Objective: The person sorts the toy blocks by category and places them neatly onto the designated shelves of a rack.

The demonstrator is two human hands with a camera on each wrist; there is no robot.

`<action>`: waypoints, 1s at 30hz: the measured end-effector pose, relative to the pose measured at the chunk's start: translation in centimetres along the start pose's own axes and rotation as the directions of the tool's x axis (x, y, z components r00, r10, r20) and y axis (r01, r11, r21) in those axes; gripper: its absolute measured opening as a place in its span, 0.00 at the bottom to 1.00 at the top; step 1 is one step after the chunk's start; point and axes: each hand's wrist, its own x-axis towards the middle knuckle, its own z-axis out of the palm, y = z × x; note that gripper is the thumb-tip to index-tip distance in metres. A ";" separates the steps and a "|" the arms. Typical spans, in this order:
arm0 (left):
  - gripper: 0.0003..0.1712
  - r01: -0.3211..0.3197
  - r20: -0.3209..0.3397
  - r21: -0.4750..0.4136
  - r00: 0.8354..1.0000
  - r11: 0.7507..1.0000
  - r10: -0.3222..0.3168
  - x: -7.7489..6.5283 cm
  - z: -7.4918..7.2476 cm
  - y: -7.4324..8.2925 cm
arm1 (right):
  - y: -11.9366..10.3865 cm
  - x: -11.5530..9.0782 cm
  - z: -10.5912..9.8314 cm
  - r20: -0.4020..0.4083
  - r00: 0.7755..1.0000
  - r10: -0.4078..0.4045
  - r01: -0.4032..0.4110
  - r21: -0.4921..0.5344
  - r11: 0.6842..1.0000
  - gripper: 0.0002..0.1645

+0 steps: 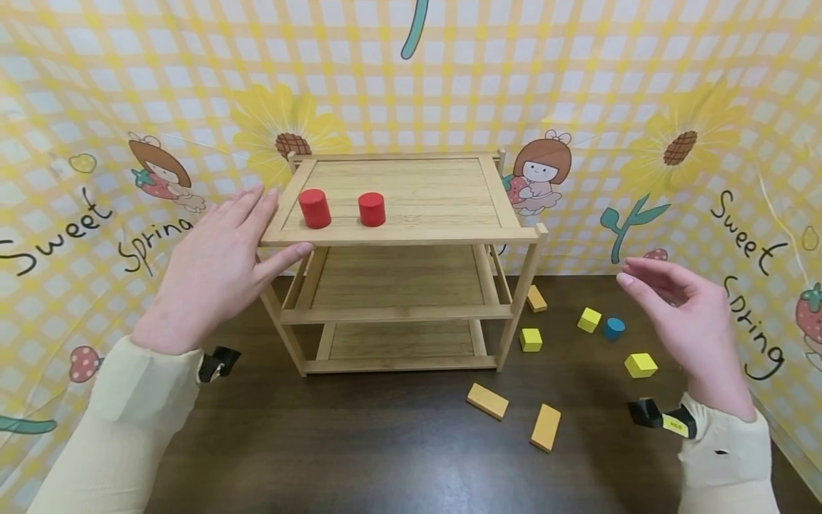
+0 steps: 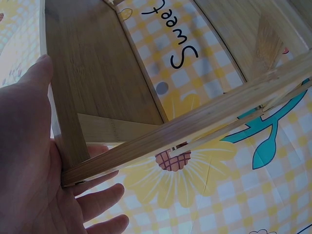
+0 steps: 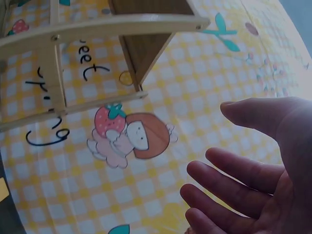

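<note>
My left hand (image 1: 215, 264) rests against the left front corner of a three-tier wooden shelf (image 1: 411, 234). Its fingers lie extended along the side and its thumb reaches along the front edge; the left wrist view shows the thumb (image 2: 41, 73) on the board's edge. Two red cylinders stand upright on the top tier: a taller one (image 1: 315, 209) near that hand and a shorter one (image 1: 372, 210) to its right. Held in the air at the right, my right hand (image 1: 690, 314) has loosely bent fingers with nothing between them, apart from the shelf.
Right of the shelf, on the dark table (image 1: 359, 442), lie several yellow cubes (image 1: 641, 365), a blue cylinder (image 1: 614, 328) and an orange block (image 1: 536, 299). Two more orange blocks (image 1: 487, 401) lie nearer the front. A checked cloth (image 1: 411, 86) with printed flowers hangs behind.
</note>
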 end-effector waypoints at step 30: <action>0.53 0.004 0.026 -0.001 1.000 1.000 -0.004 0.0 -0.3 0.0 | 4.0 1.2 -0.1 0.183 0.978 0.103 -0.043 -0.307 0.951 0.38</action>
